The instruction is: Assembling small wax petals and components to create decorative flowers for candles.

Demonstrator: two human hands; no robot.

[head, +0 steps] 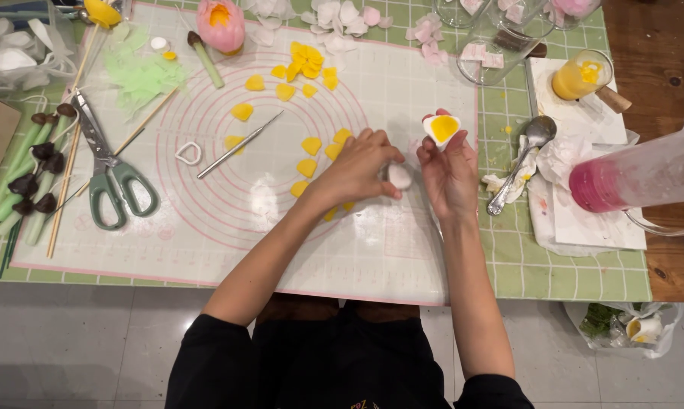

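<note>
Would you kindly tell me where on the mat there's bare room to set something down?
Free: the mat's near strip, between the scissors and the left hand, and the patch right of the yellow petals. Crowded: the far edge, the stems at left, and the spoon and cups beyond the right hand.

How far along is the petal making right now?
Done: many yellow petals lie cut on the mat, and one pink flower stands assembled at the top. In hand: the right hand holds a white-edged yellow petal, while the left hand pinches a small white lump. Left: loose petals and green stems remain unassembled.
</note>
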